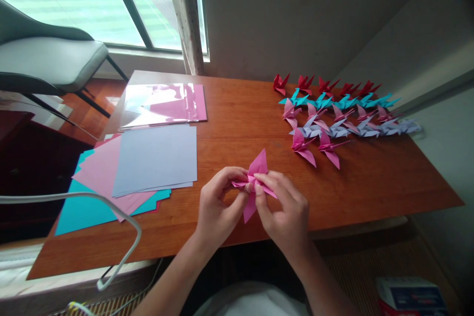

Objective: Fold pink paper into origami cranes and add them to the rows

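A pink paper crane (258,164) is held between both hands above the front part of the table, its wings spread toward and away from me. My left hand (222,202) pinches its left side between thumb and fingers. Opposite, my right hand (283,207) pinches the middle and right side, fingertips close to the left thumb. Part of the folded body is hidden by the fingers. Beyond my right hand stand two finished cranes of the same bright pink, one of them a pink crane (301,148) nearest the hands.
Rows of red cranes (320,85), turquoise cranes (321,101), light pink cranes (314,114) and pale lilac cranes (338,130) stand on the wooden table (237,133). Left lie paper sheets (157,158) and a clear packet (159,103). A white cable (122,207) curves in front; a chair (52,59) stands behind.
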`<state>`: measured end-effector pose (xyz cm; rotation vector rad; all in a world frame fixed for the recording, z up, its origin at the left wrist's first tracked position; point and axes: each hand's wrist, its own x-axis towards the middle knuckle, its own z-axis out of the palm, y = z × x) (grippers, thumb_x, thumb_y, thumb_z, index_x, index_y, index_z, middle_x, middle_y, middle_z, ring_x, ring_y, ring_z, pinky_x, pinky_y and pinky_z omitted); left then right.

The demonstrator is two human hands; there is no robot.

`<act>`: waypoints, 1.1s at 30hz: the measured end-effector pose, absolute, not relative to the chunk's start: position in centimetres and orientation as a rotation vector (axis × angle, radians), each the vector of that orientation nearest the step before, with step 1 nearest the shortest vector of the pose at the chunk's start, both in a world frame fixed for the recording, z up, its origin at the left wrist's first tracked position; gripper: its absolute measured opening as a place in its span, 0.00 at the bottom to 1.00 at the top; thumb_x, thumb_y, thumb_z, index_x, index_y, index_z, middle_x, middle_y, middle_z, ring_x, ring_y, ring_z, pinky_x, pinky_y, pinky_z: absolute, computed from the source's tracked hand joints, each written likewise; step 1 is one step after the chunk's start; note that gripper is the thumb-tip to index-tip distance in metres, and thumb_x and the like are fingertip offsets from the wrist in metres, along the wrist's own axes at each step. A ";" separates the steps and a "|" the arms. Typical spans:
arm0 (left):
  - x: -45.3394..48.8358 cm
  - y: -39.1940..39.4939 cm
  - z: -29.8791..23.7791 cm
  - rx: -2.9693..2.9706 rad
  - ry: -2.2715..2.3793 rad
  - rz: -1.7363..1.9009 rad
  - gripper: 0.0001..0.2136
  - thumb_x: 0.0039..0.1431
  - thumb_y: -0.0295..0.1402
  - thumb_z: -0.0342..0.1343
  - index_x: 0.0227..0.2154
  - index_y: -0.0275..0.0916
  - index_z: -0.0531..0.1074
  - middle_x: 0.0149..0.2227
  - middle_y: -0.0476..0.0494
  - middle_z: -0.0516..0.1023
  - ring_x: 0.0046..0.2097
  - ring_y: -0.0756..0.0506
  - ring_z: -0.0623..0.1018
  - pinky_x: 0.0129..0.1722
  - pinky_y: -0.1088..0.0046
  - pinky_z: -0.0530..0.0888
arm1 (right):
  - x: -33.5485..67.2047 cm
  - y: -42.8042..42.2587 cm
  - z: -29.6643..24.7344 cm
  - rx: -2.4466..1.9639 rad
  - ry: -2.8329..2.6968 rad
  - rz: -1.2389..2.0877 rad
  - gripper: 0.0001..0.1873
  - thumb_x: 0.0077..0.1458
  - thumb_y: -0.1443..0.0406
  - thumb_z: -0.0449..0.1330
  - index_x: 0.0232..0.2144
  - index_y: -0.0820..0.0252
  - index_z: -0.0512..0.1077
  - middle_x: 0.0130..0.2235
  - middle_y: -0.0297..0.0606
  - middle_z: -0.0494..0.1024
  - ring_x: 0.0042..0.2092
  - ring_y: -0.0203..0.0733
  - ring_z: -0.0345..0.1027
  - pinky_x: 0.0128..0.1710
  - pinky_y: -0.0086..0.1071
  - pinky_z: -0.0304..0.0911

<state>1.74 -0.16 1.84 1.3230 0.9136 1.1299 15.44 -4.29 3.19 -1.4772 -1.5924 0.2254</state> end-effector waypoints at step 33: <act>1.8 0.0 1.6 1.219 0.834 1.147 0.04 0.61 0.26 0.63 0.38 0.38 0.75 0.41 0.45 0.77 0.44 0.49 0.78 0.45 0.78 0.76 | 17.7 -3.9 3.7 -1.404 -1.719 0.316 0.13 0.57 0.71 0.64 0.45 0.56 0.76 0.43 0.40 0.81 0.46 0.43 0.76 0.48 0.34 0.71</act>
